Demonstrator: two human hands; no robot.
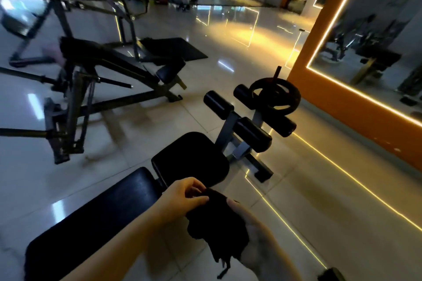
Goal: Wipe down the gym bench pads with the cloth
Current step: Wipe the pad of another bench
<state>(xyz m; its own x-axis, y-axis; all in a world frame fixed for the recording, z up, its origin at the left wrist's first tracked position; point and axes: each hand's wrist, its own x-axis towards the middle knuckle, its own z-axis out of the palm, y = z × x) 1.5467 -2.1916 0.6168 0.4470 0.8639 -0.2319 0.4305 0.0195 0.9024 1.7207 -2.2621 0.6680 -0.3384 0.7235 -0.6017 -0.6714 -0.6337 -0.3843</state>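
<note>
A black gym bench stands below me, with a long back pad (91, 219) at lower left and a shorter seat pad (191, 157) beyond it. Black foam leg rollers (251, 134) stick up at its far end. A dark cloth (217, 223) hangs bunched between my hands, just right of the back pad. My left hand (182, 196) pinches the cloth's top edge with thumb and fingers. My right hand (258, 237) holds the cloth from underneath, fingers curled round its right side. The cloth hangs in the air, off both pads.
A weight plate (275, 96) leans behind the rollers. Another incline bench (118, 61) and a black machine frame (66, 125) stand to the left on the glossy tile floor. An orange wall with a lit mirror (365, 52) runs along the right.
</note>
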